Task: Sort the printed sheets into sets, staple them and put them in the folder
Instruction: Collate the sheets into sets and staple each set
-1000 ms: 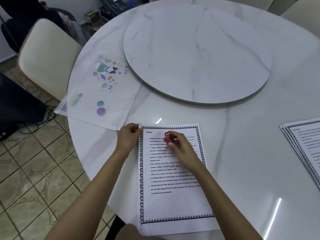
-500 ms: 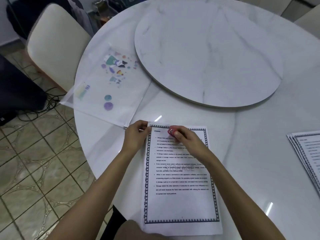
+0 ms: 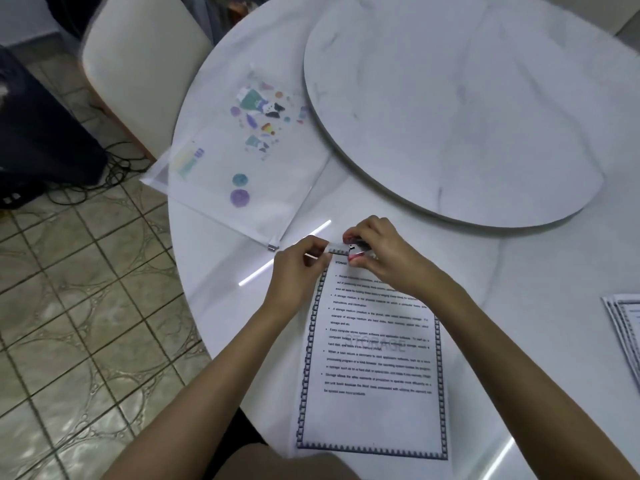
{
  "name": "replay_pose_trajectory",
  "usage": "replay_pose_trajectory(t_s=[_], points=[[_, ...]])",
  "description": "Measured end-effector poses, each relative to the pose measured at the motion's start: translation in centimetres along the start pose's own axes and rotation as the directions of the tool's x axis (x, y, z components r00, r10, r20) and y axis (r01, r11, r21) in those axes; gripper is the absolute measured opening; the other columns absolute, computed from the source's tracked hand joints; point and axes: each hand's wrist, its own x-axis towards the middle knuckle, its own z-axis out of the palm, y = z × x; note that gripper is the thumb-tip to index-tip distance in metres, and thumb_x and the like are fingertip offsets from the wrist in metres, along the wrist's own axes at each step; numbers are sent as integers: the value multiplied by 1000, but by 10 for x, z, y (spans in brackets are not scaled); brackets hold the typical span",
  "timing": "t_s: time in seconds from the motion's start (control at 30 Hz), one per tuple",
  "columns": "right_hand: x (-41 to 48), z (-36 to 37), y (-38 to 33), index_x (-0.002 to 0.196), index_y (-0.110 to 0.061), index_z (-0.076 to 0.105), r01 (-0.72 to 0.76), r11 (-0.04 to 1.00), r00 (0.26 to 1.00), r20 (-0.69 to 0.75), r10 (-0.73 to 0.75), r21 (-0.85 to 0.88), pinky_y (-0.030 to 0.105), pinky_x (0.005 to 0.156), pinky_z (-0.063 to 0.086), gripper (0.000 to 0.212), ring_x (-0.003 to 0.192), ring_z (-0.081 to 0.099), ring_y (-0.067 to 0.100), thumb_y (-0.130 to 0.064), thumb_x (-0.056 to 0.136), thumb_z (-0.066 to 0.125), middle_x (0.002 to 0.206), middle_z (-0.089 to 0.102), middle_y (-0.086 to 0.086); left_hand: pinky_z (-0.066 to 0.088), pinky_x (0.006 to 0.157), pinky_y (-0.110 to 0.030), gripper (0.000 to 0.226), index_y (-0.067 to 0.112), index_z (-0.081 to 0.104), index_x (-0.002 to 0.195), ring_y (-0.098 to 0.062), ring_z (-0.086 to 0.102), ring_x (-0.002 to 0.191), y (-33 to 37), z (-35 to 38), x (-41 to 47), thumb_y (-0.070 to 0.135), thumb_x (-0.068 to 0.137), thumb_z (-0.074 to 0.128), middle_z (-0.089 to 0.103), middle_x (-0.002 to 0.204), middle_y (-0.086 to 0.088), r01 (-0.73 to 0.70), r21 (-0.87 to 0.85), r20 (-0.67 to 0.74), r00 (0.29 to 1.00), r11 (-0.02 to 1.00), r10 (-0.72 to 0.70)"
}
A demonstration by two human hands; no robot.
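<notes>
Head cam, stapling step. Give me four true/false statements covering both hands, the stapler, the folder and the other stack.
1. The right hand grips the stapler at the top-left corner of the printed set. True.
2. The left hand rests flat on the folder. False: its fingers pinch the printed set's top-left corner.
3. The folder lies on the turntable. False: it lies on the table, left of the turntable.
4. The second stack lies at the right edge of view. True.

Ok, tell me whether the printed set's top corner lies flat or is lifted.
Lifted: the left hand pinches the printed set's top-left corner up off the table, and the right hand grips the red stapler on it.
</notes>
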Motion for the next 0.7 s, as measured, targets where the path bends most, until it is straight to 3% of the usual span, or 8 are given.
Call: replay_pose_trajectory(t_s=[0.1,0.27,0.7], points=[[4,-1,-6,118,-6,55,42,996,999,25,-40,-83,12,86,25,35,104,39,17,-14,85,63,112,50,9,41,58,-3,10,20,64,85,7,57,61,1,0,-1,11,87,62,65,76,12,-27,-8,9,1000,1000,27],[8,-7,-12,118,-4,55,83,973,996,37,-77,-214,23,91,32,35,109,43,26,-17,86,62,114,53,11,42,60,-4,10,20,65,87,4,57,63,1,-1,-1,11,87,62,65,77,13,-50,-13,22,998,999,51],[10,-19,-15,127,-13,47,93,947,973,231,-20,-309,23,94,31,41,113,35,15,-27,90,56,121,47,2,42,59,-4,12,25,62,85,7,58,65,7,-2,-8,13,88,60,63,78,19,-78,-21,28,997,997,78]])
